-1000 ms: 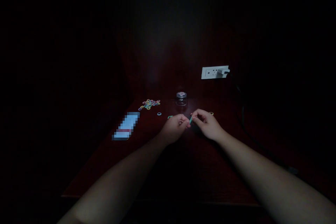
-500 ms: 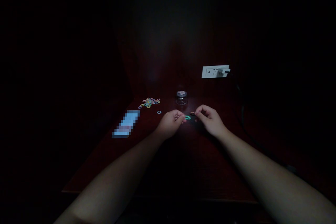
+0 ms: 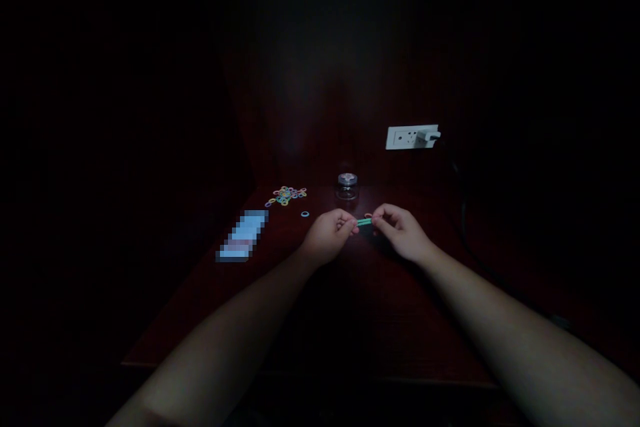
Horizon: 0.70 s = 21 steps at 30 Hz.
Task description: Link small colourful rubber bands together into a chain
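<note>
Green band [image 3: 365, 221] is stretched in two lines over the red table [image 3: 283, 233], its ends pinched between thumb and finger of the left hand [image 3: 328, 235] and the right hand [image 3: 403, 232], which are close but not touching, with both arms [image 3: 235, 330] reaching in from below. An orange band [image 3: 369, 215] lies just behind, and a jar [image 3: 347, 187] stands farther back, with a blue band [image 3: 305, 214], a pile of bands [image 3: 287, 195] and a blurry bright slab [image 3: 243, 235] off to the left. A white socket [image 3: 401, 138] with a plug [image 3: 429, 137] sits on the dark wall [image 3: 310, 120], and the room's sides are too black to see.
</note>
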Available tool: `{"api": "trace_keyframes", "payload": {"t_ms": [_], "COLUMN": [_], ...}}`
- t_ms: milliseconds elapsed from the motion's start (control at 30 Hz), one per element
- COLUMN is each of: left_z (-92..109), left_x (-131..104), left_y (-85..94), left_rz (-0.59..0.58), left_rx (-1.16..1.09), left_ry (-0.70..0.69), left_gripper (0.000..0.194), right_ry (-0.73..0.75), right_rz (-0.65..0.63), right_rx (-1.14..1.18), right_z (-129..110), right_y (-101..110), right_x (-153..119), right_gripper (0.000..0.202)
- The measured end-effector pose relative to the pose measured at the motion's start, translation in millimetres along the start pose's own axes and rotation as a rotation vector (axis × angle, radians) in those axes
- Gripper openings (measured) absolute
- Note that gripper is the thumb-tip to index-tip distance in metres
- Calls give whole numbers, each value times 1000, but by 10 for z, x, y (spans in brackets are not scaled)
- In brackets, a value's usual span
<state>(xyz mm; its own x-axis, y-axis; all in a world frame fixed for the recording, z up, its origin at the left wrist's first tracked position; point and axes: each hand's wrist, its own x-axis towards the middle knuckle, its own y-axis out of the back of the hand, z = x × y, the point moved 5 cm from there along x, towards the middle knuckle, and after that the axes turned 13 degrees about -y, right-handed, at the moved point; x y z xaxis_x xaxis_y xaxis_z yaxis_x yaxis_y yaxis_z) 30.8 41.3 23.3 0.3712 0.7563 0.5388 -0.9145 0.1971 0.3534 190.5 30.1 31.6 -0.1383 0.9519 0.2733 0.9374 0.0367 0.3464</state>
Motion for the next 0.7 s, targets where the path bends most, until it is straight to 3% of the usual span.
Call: {"api": "trace_keyframes", "payload": {"t_ms": [167, 367, 700], "left_z": [-42, -27, 33], "left_x": [26, -7, -25], "left_y": [65, -10, 13], "left_rz": [63, 2, -9], "left_rx": [-11, -39, -3], "left_ry": [22, -10, -35], "left_gripper": [16, 17, 19], "right_ry": [-36, 0, -30], "right_rz": [82, -163, -47], "right_rx": [190, 57, 103], "right_z": [17, -46, -30], "right_y": [102, -179, -53], "right_x": [13, -73, -43], "right_gripper": [26, 23, 24]}}
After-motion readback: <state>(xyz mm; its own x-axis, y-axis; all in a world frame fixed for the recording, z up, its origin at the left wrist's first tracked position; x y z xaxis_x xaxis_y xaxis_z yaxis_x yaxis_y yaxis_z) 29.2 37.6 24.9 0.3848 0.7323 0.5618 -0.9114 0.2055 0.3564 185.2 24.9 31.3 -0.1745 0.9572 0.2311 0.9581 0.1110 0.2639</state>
